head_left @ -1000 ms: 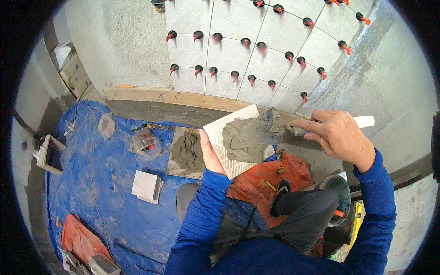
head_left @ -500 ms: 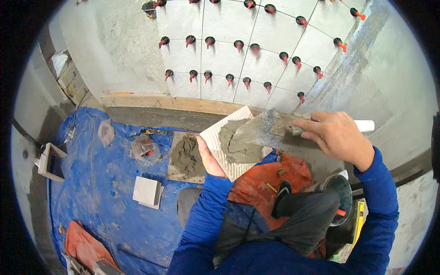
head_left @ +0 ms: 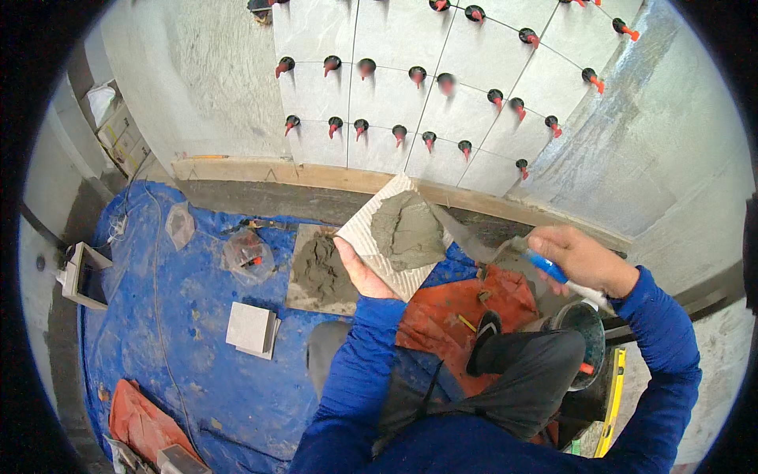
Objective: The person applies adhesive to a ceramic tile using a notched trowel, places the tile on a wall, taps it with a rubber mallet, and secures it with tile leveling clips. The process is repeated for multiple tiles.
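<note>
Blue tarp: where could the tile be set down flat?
Bare tarp lies below the small tile stack, toward the orange cloth. It's crowded near the mortar board, plastic bags, red sheet and bucket. Left hand holds the tile; right hand the trowel.

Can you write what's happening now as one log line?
left hand: holds tile | right hand: holds trowel | mortar on tile

The left hand (head_left: 359, 272) grips a ribbed tile (head_left: 387, 245) from beneath, tilted, a heap of grey mortar (head_left: 407, 231) on its face. The right hand (head_left: 580, 259) closes on a blue-handled trowel (head_left: 482, 246), blade touching the mortar. Just left of the tile lies a mortar board (head_left: 316, 272) on blue tarp (head_left: 181, 316); beyond the tile stands the tiled wall (head_left: 418, 79).
</note>
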{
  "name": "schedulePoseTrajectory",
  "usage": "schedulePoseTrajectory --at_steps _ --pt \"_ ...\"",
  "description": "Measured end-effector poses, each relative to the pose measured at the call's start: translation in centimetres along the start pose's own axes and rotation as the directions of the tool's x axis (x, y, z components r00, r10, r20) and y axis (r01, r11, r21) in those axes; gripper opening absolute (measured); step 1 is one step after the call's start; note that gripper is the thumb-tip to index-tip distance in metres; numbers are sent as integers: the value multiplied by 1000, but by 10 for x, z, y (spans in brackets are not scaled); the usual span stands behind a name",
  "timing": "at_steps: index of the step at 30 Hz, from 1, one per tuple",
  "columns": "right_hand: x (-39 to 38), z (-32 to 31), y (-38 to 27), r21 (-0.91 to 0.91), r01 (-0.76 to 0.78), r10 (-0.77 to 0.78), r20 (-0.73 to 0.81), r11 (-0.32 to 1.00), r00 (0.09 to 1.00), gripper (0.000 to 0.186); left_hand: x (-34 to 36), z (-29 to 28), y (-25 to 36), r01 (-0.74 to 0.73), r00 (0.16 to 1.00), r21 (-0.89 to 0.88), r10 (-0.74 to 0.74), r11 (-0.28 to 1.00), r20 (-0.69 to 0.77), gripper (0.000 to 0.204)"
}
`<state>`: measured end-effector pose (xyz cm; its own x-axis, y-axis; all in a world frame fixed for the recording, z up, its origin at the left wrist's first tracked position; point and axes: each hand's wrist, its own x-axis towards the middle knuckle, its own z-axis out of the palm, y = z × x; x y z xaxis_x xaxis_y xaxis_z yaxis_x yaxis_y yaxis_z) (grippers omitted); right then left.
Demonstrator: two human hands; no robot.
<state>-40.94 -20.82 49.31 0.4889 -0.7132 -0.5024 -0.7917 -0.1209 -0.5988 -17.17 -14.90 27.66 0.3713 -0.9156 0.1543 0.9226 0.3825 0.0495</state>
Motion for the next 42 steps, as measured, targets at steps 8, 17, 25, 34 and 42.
schedulePoseTrajectory --at_steps 8,17,25,34,42 --pt "11 32 -17 79 -86 72 167 993 983 35 5 -11 -11 0 998 -72 -5 997 -63 105" --pt "16 36 -27 -171 68 -33 202 983 979 36 11 -27 -15 -79 989 101 91 992 -115 97" --pt "4 26 -36 -541 483 -494 139 688 858 34 14 -23 -8 -74 995 -59 70 995 -69 96" --pt "-4 43 -21 -250 51 -32 81 967 996 32 17 -28 -3 -113 994 -155 111 981 -25 97" --pt "7 47 -6 -737 441 -589 72 512 805 30 16 -29 7 -132 985 -127 116 983 -131 92"
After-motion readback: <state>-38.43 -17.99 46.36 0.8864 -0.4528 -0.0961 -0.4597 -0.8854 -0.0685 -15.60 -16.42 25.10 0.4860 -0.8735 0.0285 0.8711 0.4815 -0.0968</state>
